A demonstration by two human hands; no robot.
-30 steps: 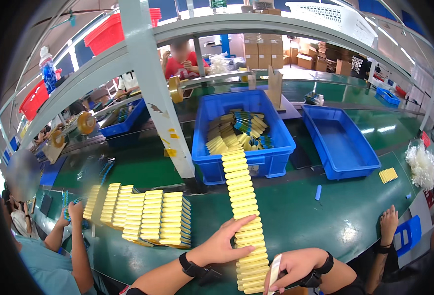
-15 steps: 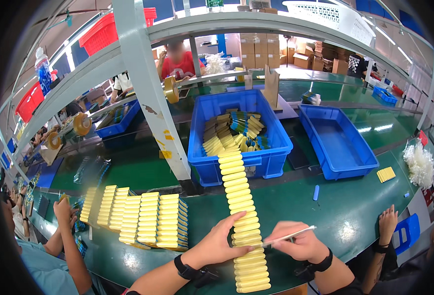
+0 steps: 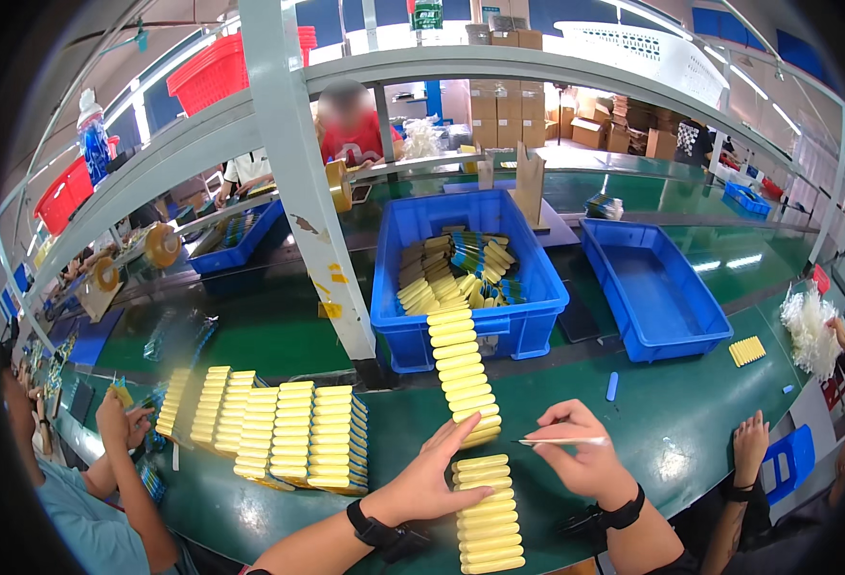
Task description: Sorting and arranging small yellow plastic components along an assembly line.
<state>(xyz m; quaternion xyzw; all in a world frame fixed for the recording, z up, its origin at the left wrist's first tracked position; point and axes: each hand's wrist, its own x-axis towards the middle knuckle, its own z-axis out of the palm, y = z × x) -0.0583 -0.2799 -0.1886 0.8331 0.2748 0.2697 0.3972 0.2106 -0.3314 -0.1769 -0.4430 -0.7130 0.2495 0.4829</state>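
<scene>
A long row of yellow rounded bar-shaped pieces (image 3: 463, 372) runs from the rim of a blue bin (image 3: 518, 331) down toward me. A gap separates it from a shorter group of the same pieces (image 3: 490, 537) close to me. My left hand (image 3: 429, 484) lies at that gap with its fingers apart: the fingertips touch the lower end of the upper row, and the thumb rests by the shorter group. To the right, my right hand (image 3: 590, 465) pinches a slim white pen-like tool (image 3: 566, 441), its thin tip pointing left, clear of the pieces.
Stacks of yellow pieces (image 3: 293, 431) stand at left on the green table (image 3: 403, 537). A shallow blue tray (image 3: 657, 297) sits right of the bin, near a small yellow block (image 3: 746, 352) and a blue stick (image 3: 612, 386). A metal post (image 3: 312, 192) rises ahead. People work at both sides.
The continuous yellow row is now parted into two, with a gap near my left hand. My right hand has drawn the tool off the pieces, up and right.
</scene>
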